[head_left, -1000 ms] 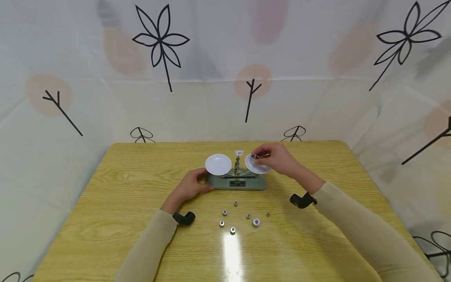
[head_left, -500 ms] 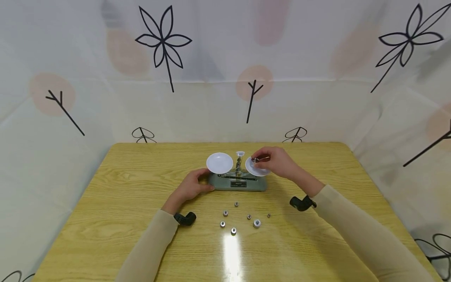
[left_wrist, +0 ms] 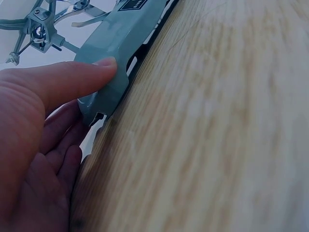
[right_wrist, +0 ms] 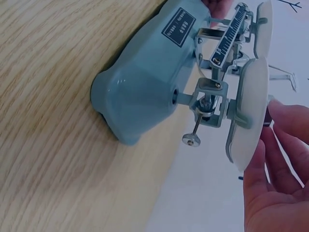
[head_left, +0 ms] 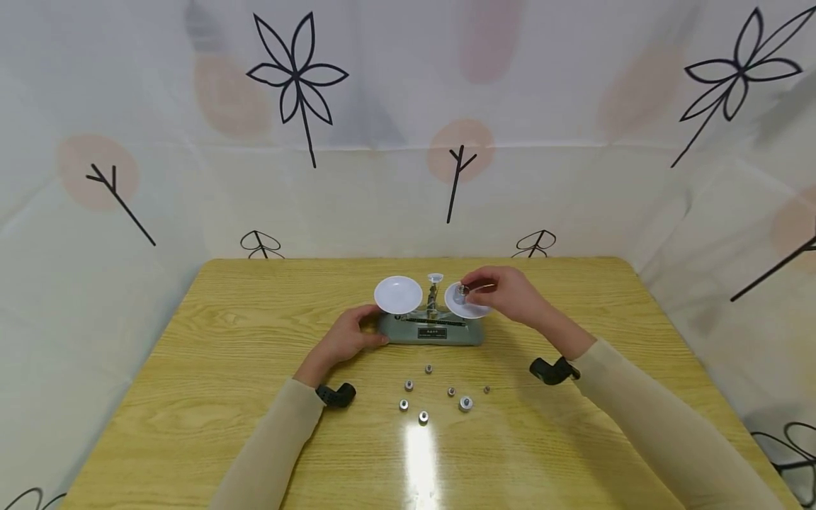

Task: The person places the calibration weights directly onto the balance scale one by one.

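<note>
A teal-based balance scale (head_left: 431, 330) stands near the back of the table, with two white pans. My left hand (head_left: 347, 334) grips the left end of its base, the thumb (left_wrist: 91, 77) on the front and the other fingers behind. Over the right pan (head_left: 473, 310), my right hand (head_left: 506, 292) pinches the top of a metal weight (head_left: 460, 296), which stands upright on the pan. In the right wrist view the pan's rim and the fingers hide most of that weight. Nothing lies on the left pan (head_left: 398, 295).
Several small knobbed metal weights lie loose in front of the scale, the largest weight (head_left: 466, 404) toward the right and the smallest weight (head_left: 487, 389) beyond it. Wood-grain tabletop (head_left: 210, 397) spreads around them. A patterned cloth (head_left: 382, 191) hangs behind the table.
The weight has come down onto the right pan and now stands upright there. My right hand has shifted slightly to the right, showing more of the weight. The left hand has kept its place.
</note>
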`<state>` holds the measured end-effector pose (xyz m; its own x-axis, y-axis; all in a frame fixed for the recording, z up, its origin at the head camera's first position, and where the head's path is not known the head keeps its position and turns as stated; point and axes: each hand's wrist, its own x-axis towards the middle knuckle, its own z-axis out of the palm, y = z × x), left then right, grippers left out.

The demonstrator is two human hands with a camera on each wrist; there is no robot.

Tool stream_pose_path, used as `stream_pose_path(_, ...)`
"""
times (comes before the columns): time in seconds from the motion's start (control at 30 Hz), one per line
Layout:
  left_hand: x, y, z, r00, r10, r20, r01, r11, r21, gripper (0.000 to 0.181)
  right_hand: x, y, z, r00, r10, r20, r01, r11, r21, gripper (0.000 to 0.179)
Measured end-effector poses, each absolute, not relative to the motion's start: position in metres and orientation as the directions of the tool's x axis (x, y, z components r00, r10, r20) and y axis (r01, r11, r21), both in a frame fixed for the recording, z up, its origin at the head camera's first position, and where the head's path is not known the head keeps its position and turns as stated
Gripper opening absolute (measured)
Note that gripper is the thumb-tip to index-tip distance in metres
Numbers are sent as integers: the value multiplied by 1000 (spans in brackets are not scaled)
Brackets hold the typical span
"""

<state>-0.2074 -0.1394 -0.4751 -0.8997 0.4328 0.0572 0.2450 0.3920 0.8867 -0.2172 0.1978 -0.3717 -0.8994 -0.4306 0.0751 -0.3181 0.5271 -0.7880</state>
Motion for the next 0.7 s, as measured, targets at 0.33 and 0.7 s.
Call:
stream_pose_path(0.33,-208,-139,-476,-901,430,54,241,394,887,58,-213,213,-369,-919,-387,76,-294,543,-787,27)
stream_pose_path(0.7,-209,-141,-477,-890,447,85,277,385,880,59,-205,228,-371,-927,-362,94,-280,506,-815,24)
